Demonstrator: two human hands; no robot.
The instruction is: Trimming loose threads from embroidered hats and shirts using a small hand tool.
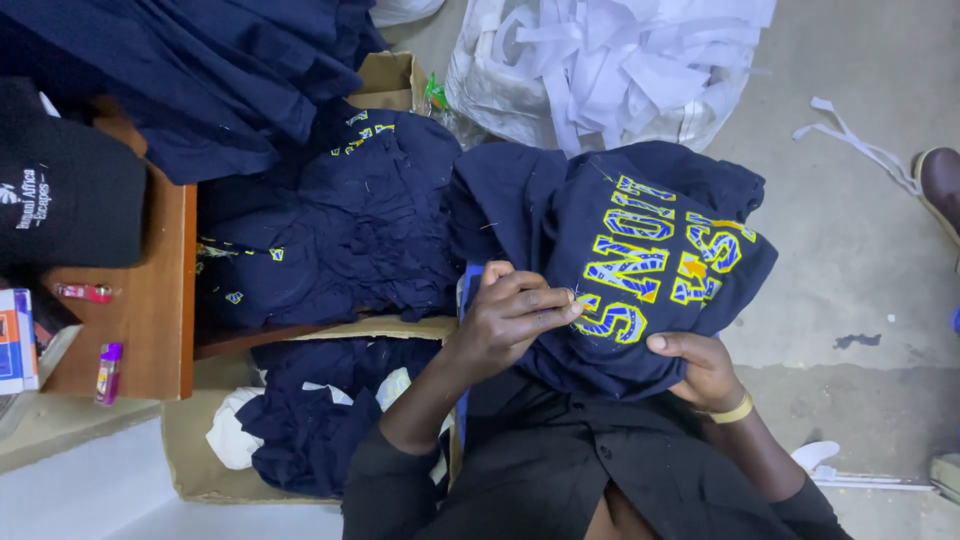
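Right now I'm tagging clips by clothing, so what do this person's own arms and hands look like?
Both arms wear dark, near-black long sleeves, pushed up the forearm. The right hand has a yellow band round the wrist. The left hand is bare, with no ring, watch or glove to be seen.

The navy garment [640,260] hid most of the right hand [705,370], leaving only a thumb and knuckles showing. Whatever the left hand [510,315] pinched at the yellow lettering was too small to make out (a thread, perhaps). A brown shoe [942,185] was cut off by the right edge, and the small box [15,340] by the left. The person's sleeves ran off the bottom.
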